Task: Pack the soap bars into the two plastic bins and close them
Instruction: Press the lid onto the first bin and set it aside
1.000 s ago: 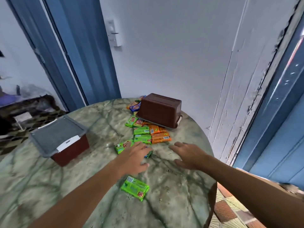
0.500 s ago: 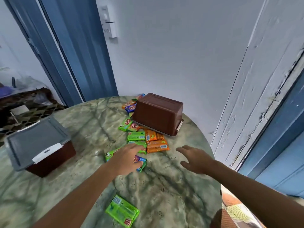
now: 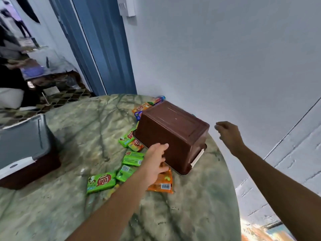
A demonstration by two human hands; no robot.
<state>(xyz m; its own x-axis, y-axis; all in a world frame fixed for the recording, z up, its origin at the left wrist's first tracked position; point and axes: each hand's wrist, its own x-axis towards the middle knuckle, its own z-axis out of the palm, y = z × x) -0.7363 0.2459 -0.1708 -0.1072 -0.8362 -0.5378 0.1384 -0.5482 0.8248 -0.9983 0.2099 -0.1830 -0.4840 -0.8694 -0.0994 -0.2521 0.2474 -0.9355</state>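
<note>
Marble table (image 3: 69,136), left hand (image 3: 154,162) touching overturned brown bin (image 3: 173,131)

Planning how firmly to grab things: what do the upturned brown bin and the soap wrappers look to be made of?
The upturned brown bin: likely moulded rigid plastic with a semi-gloss finish, judging by its soft sheen and raised rib lines. The soap wrappers: apparently thin glossy printed film, with crinkled edges and highlights.

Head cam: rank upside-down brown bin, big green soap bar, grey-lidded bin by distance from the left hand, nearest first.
1. Upside-down brown bin: the left hand has its fingertips at the near wall.
2. Big green soap bar: on the table, left of the wrist.
3. Grey-lidded bin: far left table edge.
</note>
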